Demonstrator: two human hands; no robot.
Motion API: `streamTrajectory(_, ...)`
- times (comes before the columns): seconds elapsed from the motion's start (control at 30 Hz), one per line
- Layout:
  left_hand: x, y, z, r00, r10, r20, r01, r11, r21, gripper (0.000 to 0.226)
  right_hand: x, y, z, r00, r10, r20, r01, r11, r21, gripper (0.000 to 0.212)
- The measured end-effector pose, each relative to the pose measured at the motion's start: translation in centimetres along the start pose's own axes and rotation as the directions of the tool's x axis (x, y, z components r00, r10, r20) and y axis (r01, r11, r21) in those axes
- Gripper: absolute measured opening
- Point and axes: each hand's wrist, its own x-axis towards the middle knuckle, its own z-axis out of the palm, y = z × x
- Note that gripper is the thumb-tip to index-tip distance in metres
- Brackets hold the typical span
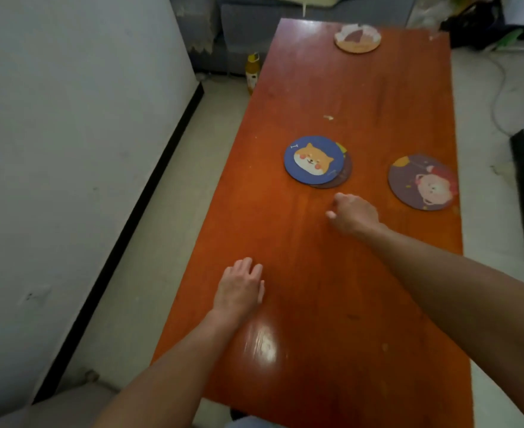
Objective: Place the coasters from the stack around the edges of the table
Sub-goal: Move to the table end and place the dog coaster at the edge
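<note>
Item: coaster stack, mid-table, two discs visible — a blue round one with a cartoon dog face on top, a darker disc offset beneath and peeking out at its right and lower edge; whether more lie under it cannot be told. Already set out: a purple coaster with a pink cartoon figure, close to the right edge, and a pale cork-rimmed coaster near the far end. Support: table, long, orange-red, glossy lacquer with a bright glare patch near the viewer and small scuffs. Right hand sits just short of the stack, fingers loosely curled, nothing in its grasp; left hand lies palm-down near the left edge, fingers extended and together, also holding nothing. Step in hand, as judged: taking the top disc. Handling note — the discs look thin, flat and matte, so on slick lacquer a fingertip drag toward the offset side should separate the top one; pinching straight down risks lifting both. The left edge and the near end carry no coaster, and are likely the next spots. Square each disc close to the rim without overhang.
</note>
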Motion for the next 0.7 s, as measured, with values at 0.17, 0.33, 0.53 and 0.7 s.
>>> streamTrajectory(0.17,-0.6,0.0,3.3,0.998,-0.018,0.061,0.017,1.000,0.023,0.059,6.4,-0.2,-1.3,0.989,0.106,-0.105,-0.086,0.981,0.175,0.034)
streamTrajectory(0.33,-1.3,-0.7,5.9,0.999,-0.015,0.037,0.016,1.000,-0.024,0.064,11.0,-1.0,-1.8,0.942,0.327,-0.077,-0.295,0.916,0.273,0.077)
streamTrajectory(0.53,-1.2,-1.0,6.2,0.999,-0.012,0.046,0.014,0.999,-0.033,0.065,12.9,-1.3,-2.1,0.909,0.417,-0.015,-0.393,0.868,0.303,0.093)
streamTrajectory(0.7,-1.2,-1.0,6.3,0.999,0.002,0.042,0.000,1.000,-0.029,0.066,12.2,-1.1,-1.4,0.882,0.469,0.036,-0.387,0.682,0.621,0.062)
